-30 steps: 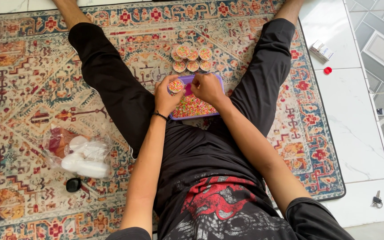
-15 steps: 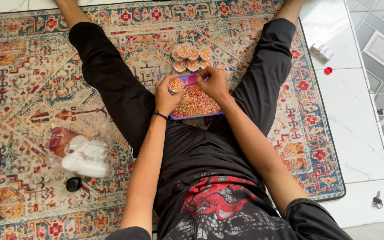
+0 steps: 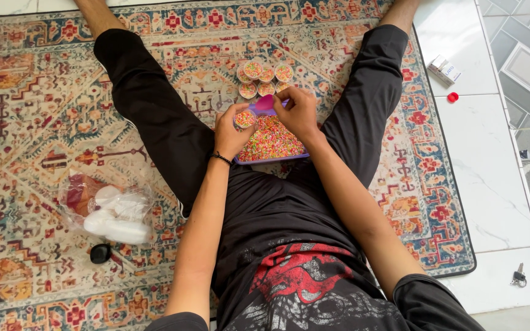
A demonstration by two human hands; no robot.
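Right hand (image 3: 297, 112) lifted pink plastic spoon (image 3: 264, 104), left hand (image 3: 233, 130) gripping small round cup (image 3: 245, 118)

A patterned rug (image 3: 44, 92) covers the white tiled floor (image 3: 492, 184). On the rug: a purple tray (image 3: 271, 153) of multicoloured sprinkles between the seated person's legs; a cluster of small filled cups (image 3: 265, 78) just beyond it; a clear plastic bag (image 3: 108, 208) holding white lids to the left; a black cap (image 3: 100, 253) near the bag. On the tiles: a small white box (image 3: 445, 69), a red cap (image 3: 453, 97), a key (image 3: 518, 277).
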